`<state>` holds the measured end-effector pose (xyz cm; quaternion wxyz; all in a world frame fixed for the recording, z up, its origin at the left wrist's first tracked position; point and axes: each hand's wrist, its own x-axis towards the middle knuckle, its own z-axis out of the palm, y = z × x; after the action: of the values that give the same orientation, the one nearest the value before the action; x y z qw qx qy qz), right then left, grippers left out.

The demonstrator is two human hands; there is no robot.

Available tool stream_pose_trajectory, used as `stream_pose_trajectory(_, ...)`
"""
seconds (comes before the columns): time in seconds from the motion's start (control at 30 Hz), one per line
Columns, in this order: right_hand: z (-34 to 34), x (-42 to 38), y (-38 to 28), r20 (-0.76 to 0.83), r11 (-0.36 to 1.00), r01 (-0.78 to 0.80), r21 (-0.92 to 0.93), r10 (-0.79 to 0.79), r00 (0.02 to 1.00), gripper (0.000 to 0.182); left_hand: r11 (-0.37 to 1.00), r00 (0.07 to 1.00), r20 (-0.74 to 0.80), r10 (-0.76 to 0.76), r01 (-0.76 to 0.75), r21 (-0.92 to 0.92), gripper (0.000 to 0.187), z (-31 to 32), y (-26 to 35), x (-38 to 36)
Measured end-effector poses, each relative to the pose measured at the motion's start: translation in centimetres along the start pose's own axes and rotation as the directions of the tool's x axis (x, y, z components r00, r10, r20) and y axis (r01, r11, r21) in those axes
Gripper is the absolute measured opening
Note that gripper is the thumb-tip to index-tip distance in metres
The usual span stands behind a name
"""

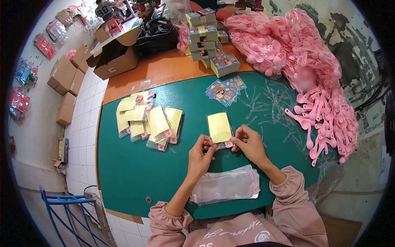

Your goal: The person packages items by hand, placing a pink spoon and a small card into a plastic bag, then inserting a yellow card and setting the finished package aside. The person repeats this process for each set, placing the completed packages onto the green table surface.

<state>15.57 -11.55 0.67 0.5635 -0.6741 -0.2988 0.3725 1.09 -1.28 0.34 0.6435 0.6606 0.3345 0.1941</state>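
In front of me on the green table lies a clear plastic bag [230, 122] with a yellow-backed card [219, 126] inside. The pink end of a spoon [228, 144] shows at its near right corner. My left hand [201, 155] pinches the bag's near left corner between thumb and fingers. At the near right corner, beside the pink spoon end, my right hand [250, 144] is closed on the bag's edge. A stack of flat clear bags [224, 186] lies just below my hands, between my forearms.
Filled bags [150, 119] are piled at left. Picture cards [224, 91] lie beyond my hands, with card stacks [224, 65] behind. Pink spoons [319, 119] spill from large bags [288, 41] at right, near clear plastic strips [284, 111]. An open carton [117, 61] stands back left.
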Motion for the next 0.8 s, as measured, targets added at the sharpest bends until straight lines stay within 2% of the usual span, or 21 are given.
stream_pose_trajectory(0.13, 0.2, -0.1, -0.2, -0.017, 0.999, 0.038, 0.015, -0.038, 0.999, 0.017, 1.000, 0.999, 0.040, 0.017, -0.016, -0.014, 0.009, -0.2, -0.6, 0.1)
stream_pose_trajectory(0.23, 0.1, -0.1, 0.0, -0.011, 0.999, 0.047, 0.005, -0.047, 0.999, 0.026, 0.998, 0.999, 0.047, 0.009, -0.012, 0.061, 0.018, -0.2, -0.3, 0.0)
stream_pose_trajectory(0.3, 0.0, -0.2, 0.1, -0.008, 0.998, 0.058, 0.005, -0.058, 0.998, 0.030, 0.995, 0.998, 0.013, 0.061, -0.062, 0.076, 0.037, 0.0, 0.1, -0.2)
stream_pose_trajectory(0.33, 0.0, -0.3, -0.1, 0.004, 0.998, 0.049, -0.050, -0.049, 0.999, 0.030, 0.995, 0.998, 0.014, 0.062, -0.063, 0.077, 0.037, -0.1, -0.1, -0.1)
stream_pose_trajectory(0.4, -0.6, -0.4, -1.1, 0.015, 0.993, 0.048, -0.104, -0.046, 0.999, 0.030, 0.974, 0.980, 0.015, 0.199, -0.200, 0.107, 0.049, -0.8, -0.9, 0.3)
stream_pose_trajectory(0.47, -2.7, -0.5, -2.9, -0.040, 0.899, 0.128, -0.418, -0.159, 0.986, 0.029, 0.884, 0.910, -0.055, 0.412, -0.384, 0.266, 0.049, -3.5, 0.1, 1.0)
stream_pose_trajectory(0.5, -4.8, 0.0, -2.5, -0.096, 0.789, 0.191, -0.584, -0.301, 0.949, 0.028, 0.960, 0.955, -0.178, 0.238, -0.203, 0.194, 0.050, -5.3, 1.3, 0.9)
stream_pose_trajectory(0.53, -7.6, 0.4, -1.9, -0.127, 0.648, 0.218, -0.730, -0.442, 0.888, 0.029, 0.995, 0.959, -0.281, 0.049, -0.021, 0.101, 0.051, -7.0, 2.9, 0.6)
stream_pose_trajectory(0.57, -10.6, 0.8, -0.8, -0.182, 0.526, 0.130, -0.841, -0.501, 0.846, 0.028, 0.846, 0.840, -0.385, 0.382, -0.150, 0.512, 0.047, -8.7, 2.6, 0.6)
stream_pose_trajectory(0.6, -13.2, 1.2, 0.1, -0.221, 0.390, 0.024, -0.920, -0.570, 0.792, 0.027, 0.527, 0.644, -0.319, 0.695, -0.155, 0.835, 0.042, -9.5, 2.4, 0.8)
stream_pose_trajectory(0.63, -14.9, 1.2, 0.5, -0.226, 0.390, 0.019, -0.921, -0.573, 0.788, 0.027, 0.526, 0.642, -0.315, 0.699, -0.163, 0.835, 0.042, -9.0, 2.5, 0.5)
stream_pose_trajectory(0.7, -16.9, 1.2, 1.2, -0.236, 0.193, -0.170, -0.966, -0.402, 0.885, 0.026, 0.635, 0.800, -0.150, 0.581, -0.331, 0.698, 0.031, -6.9, 2.8, -0.9)
stream_pose_trajectory(0.73, -17.2, 1.2, 1.5, -0.233, 0.188, -0.170, -0.967, -0.399, 0.887, 0.026, 0.580, 0.831, 0.117, 0.545, -0.473, 0.664, 0.030, -4.9, 3.0, -1.6)
stream_pose_trajectory(0.77, -17.3, 1.3, 1.7, -0.222, 0.176, -0.160, -0.971, -0.423, 0.879, 0.024, 0.537, 0.794, 0.372, 0.482, -0.602, 0.590, 0.029, -2.5, 3.3, -2.3)
stream_pose_trajectory(0.8, -17.4, 1.4, 1.7, -0.208, 0.164, -0.148, -0.975, -0.447, 0.870, 0.022, 0.623, 0.835, 0.442, 0.328, -0.543, 0.564, 0.034, -0.3, 3.0, -3.5)
